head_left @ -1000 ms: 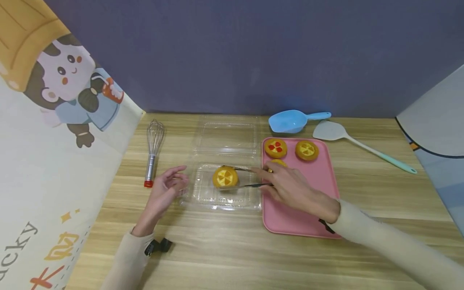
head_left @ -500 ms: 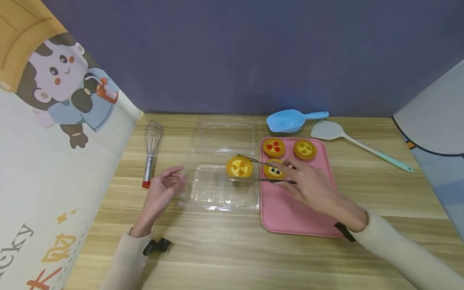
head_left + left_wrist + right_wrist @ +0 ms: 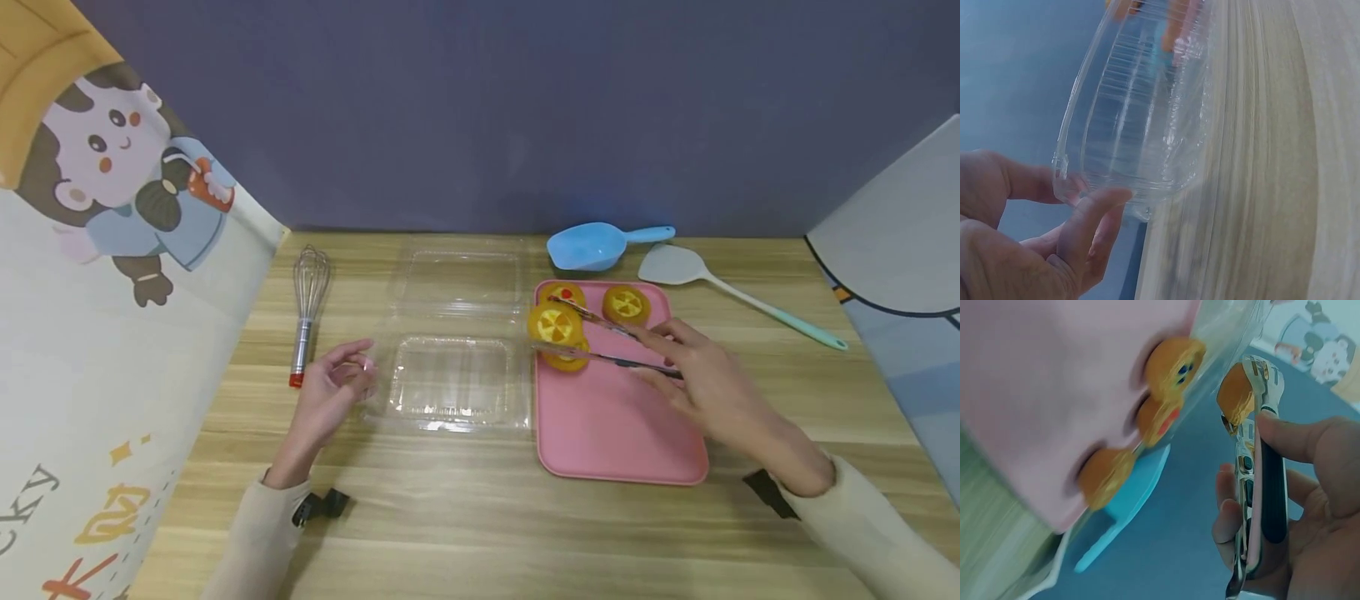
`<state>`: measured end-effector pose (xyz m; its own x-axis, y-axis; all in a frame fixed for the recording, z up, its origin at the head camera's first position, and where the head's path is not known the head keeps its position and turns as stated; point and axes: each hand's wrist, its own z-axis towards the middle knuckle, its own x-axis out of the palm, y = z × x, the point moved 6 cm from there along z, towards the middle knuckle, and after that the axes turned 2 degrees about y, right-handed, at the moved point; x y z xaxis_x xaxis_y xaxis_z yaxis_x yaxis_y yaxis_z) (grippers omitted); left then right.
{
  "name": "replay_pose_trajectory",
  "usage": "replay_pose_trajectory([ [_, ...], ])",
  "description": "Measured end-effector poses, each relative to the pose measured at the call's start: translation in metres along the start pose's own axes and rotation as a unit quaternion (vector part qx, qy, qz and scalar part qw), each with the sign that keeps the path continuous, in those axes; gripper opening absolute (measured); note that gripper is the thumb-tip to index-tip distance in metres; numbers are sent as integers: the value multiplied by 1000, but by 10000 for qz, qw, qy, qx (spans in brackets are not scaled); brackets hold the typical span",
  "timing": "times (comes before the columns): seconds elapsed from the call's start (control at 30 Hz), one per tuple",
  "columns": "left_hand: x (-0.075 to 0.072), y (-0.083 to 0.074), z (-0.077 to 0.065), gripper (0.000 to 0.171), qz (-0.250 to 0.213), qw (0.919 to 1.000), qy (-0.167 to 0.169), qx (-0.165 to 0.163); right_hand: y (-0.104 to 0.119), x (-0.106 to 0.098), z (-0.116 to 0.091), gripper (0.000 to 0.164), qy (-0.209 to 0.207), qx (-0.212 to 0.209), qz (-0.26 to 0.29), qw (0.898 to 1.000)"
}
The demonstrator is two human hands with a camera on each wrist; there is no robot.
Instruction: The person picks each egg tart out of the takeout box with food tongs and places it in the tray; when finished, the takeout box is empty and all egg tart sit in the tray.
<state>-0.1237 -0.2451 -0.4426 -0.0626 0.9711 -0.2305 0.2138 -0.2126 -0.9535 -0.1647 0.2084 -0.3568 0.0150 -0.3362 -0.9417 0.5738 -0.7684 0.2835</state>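
Observation:
My right hand [image 3: 712, 392] grips a pair of metal tongs [image 3: 630, 361] with dark handles. Between the tongs' ends is a round egg tart [image 3: 556, 322] with orange wedges on top, raised over the left side of the pink tray [image 3: 622, 433]. In this view it partly covers the blueberry tart [image 3: 566, 361] and overlaps the red-topped tart [image 3: 553, 291]. The right wrist view shows the held tart [image 3: 1235, 394] apart from the others. My left hand [image 3: 330, 387] pinches the near-left rim of an open, clear plastic container [image 3: 450, 427] with thumb and fingers.
Another wedge-topped tart [image 3: 627, 305] sits at the tray's far right. Behind the tray lie a blue scoop [image 3: 588, 247] and a white spatula [image 3: 675, 264] with a green handle end. A whisk [image 3: 306, 308] lies left of the container, whose lid [image 3: 461, 279] extends toward the back wall.
My right hand has moved right with the tongs and the tart, from above the container to above the pink tray. The left hand stays at the container's rim.

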Motion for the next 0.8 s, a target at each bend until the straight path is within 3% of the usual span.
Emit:
replay_pose_trajectory([
  [0.4, -10, 6, -1, 53, 58, 10000, 42, -41, -43, -1, -54, 58, -293, 509, -357, 9976],
  [0.6, -14, 7, -1, 52, 54, 9999, 124, -36, -47, 3, -73, 54, -300, 634, -666, 9953],
  [0.8, -16, 9, -2, 52, 184, 9997, 183, 3, -45, 11, -81, 58, -43, 895, -742, 9932],
])
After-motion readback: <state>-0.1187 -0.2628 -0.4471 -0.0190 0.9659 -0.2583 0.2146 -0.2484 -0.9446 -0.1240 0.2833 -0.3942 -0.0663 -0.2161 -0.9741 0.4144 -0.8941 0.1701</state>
